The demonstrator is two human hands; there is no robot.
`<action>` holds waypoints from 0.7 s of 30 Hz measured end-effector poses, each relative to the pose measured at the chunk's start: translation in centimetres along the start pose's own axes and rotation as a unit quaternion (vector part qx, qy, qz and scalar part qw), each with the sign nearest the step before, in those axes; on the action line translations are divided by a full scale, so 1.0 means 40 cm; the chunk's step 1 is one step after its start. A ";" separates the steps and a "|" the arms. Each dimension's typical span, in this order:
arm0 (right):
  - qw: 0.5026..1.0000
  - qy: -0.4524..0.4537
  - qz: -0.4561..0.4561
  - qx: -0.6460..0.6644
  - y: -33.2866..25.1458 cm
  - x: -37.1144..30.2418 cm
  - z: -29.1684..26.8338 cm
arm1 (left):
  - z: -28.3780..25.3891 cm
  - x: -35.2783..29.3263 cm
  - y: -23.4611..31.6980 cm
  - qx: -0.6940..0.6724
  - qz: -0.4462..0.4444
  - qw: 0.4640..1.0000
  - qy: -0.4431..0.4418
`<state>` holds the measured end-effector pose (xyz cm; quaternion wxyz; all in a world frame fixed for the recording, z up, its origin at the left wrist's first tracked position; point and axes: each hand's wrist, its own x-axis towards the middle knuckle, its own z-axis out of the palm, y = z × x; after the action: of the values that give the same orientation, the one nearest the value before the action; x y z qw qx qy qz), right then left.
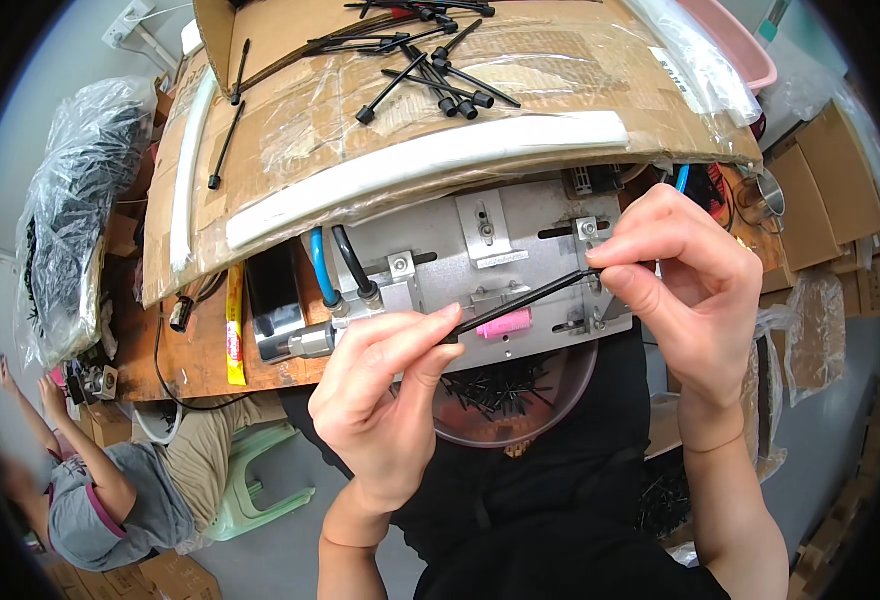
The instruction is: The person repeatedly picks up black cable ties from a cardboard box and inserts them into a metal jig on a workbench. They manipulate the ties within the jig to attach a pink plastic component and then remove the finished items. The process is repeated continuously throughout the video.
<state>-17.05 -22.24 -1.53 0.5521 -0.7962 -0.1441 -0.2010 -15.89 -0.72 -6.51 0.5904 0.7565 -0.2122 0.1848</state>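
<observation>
Both my hands hold one thin black rod (525, 299) over a grey metal jig (480, 265). My left hand (390, 390) pinches its lower left end between thumb and forefinger. My right hand (675, 275) pinches the upper right end near a small bracket on the jig. A pink cylinder (505, 322) sits on the jig just under the rod. Below the jig a clear round bowl (550, 410) holds several short black pieces.
A cardboard sheet (290, 130) wrapped in plastic lies beyond the jig, with several black rods (440, 75) and a white strip (430, 160) on it. Blue and black hoses (335, 265) enter the jig's left side. Another person (110, 490) sits at lower left by a green stool (255, 480).
</observation>
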 end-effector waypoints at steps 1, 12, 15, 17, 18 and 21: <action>1.000 0.001 0.002 0.001 -0.004 -0.001 0.001 | 0.001 -0.001 0.002 -0.009 -0.011 1.000 0.010; 1.000 0.002 -0.011 -0.016 -0.011 -0.006 0.000 | -0.008 -0.011 0.013 0.008 -0.005 1.000 0.006; 0.999 -0.002 -0.029 -0.044 -0.015 -0.002 -0.002 | -0.011 -0.007 0.012 0.012 0.024 1.000 0.000; 0.996 -0.020 -0.052 -0.073 -0.021 0.005 -0.013 | -0.012 -0.006 0.012 -0.002 0.026 1.000 -0.013; 0.994 -0.023 -0.066 -0.082 -0.021 0.005 -0.015 | -0.014 -0.008 0.013 -0.015 0.015 0.999 -0.024; 0.990 -0.036 -0.101 -0.096 -0.018 0.006 -0.020 | -0.030 -0.016 0.008 -0.104 -0.086 0.988 -0.078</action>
<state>-17.29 -22.76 -0.57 0.4446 -0.8336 -0.2232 -0.2400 -16.66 0.46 -6.30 0.6613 0.7185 -0.2092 0.0509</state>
